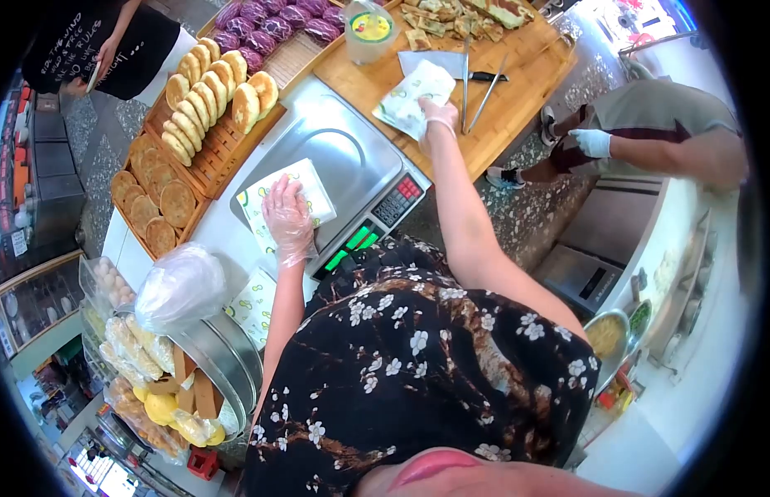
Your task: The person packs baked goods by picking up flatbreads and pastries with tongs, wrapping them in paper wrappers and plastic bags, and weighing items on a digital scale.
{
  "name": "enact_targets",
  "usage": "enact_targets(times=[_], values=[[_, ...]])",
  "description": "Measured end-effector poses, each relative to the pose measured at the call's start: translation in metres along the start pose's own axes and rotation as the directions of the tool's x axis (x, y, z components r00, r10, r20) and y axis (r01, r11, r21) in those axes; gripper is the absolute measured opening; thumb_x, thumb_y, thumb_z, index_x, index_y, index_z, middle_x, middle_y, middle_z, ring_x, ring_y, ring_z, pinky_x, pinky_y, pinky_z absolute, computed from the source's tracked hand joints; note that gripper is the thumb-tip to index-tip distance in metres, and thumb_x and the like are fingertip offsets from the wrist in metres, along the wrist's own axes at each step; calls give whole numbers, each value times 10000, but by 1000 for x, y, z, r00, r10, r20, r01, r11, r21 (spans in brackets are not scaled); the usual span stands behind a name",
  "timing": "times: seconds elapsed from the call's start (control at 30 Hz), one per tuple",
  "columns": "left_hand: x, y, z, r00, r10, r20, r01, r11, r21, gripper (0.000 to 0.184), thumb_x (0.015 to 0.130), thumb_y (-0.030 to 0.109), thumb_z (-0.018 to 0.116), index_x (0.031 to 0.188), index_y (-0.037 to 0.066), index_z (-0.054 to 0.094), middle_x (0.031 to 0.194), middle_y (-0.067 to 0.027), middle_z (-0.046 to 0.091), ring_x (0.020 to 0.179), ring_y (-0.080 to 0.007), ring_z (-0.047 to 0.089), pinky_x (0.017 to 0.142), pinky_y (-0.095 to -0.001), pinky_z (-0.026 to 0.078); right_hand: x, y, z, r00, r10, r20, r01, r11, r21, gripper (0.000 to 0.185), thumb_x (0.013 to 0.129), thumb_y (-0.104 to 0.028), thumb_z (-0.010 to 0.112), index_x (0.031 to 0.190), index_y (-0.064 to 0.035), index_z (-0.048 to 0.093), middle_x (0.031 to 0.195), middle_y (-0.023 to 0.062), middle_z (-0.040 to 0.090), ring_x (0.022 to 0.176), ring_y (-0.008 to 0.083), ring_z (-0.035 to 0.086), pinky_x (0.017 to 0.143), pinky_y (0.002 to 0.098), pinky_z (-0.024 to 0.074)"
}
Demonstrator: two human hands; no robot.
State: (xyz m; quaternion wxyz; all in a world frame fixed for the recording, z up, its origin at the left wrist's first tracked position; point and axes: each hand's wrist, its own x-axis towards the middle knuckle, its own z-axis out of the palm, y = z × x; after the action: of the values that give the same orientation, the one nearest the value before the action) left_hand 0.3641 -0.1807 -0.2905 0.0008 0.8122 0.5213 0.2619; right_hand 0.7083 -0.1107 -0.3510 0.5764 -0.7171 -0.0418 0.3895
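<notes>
My left hand [289, 217], in a clear plastic glove, lies with its fingers stretched over a small stack of white printed paper bags [315, 184] at the edge of the scale. Over the wooden cutting board [526, 79], my gloved right hand [437, 116] grips the near edge of another printed paper bag [411, 93]; whether anything is inside it I cannot tell. Just right of that hand lie metal tongs [483, 95]. A cleaver [489, 77] with a black handle rests behind the bag. The digital scale [339, 137] sits between my hands.
Round flatbreads [204, 99] fill wooden trays at the left, with purple buns [273, 41] behind. Cut pancake pieces [443, 16] and a plastic tub [369, 33] stand at the back. Plastic bags [182, 286] lie nearer. One person's gloved hand [592, 142] shows right; another person [103, 50] stands far left.
</notes>
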Motion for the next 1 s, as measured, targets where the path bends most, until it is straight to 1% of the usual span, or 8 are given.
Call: enact_targets(times=[0.07,0.13,0.4,0.47,0.5,0.73,0.8,1.0], values=[[3,-2,-1,1000,7,3,-7,1000,-14,256,824,105,575,1080,108,565,1236,-114,554,1190,-304,478,1038,-454,303,-22,0,0,919,-395,3,393,915,-86,275,645,-85,746,888,-25,629,817,111,657,756,241,631,695,350,493],[4,-6,-5,1000,10,17,-9,1000,-21,267,815,114,593,1080,97,569,1223,-125,559,1182,-305,485,1032,-440,317,-62,-9,-15,307,-943,130,885,233,-402,250,648,-59,727,869,-56,608,828,113,615,773,266,597,698,342,480],[34,33,-35,950,-189,249,309,434,-846,656,697,146,791,1255,40,463,1240,-125,524,1181,-228,478,1011,-367,378,-200,-24,-16,193,-914,356,961,249,120,337,639,37,728,929,-66,589,883,82,612,812,229,596,713,323,488],[36,20,-57,894,-136,426,433,27,-901,470,751,89,752,1156,41,520,1131,-63,583,1042,-151,548,925,-320,447,-239,-22,-14,698,-383,605,302,924,236,367,695,1,746,1027,-43,594,997,64,638,887,170,608,765,308,506],[36,9,-73,860,-137,491,501,46,-864,327,780,36,714,1064,38,552,1008,-21,628,902,-110,590,829,-269,487,-235,-13,-20,666,-156,730,139,987,85,448,731,-41,755,1136,-10,567,1076,67,637,957,150,602,825,306,506],[73,-54,-74,733,-276,622,590,713,-379,385,759,242,742,1050,25,611,921,-57,653,855,-190,619,826,-306,489,-251,58,28,592,187,784,30,967,-254,415,806,-181,703,1110,66,564,1004,139,655,898,190,636,770,291,526],[67,-76,-40,940,-86,331,80,996,33,556,665,423,756,1059,48,636,1006,-134,655,910,-288,630,848,-359,488,-237,70,40,557,526,642,-389,849,-357,376,842,-193,661,1087,72,555,959,154,653,823,217,653,687,303,549],[49,-85,-21,724,-275,633,315,948,51,758,627,579,721,1149,42,600,1080,-207,628,1011,-317,600,902,-386,458,-241,98,42,525,484,700,-476,849,-230,452,848,-212,661,1183,30,479,1133,166,570,1002,251,578,835,390,500]])
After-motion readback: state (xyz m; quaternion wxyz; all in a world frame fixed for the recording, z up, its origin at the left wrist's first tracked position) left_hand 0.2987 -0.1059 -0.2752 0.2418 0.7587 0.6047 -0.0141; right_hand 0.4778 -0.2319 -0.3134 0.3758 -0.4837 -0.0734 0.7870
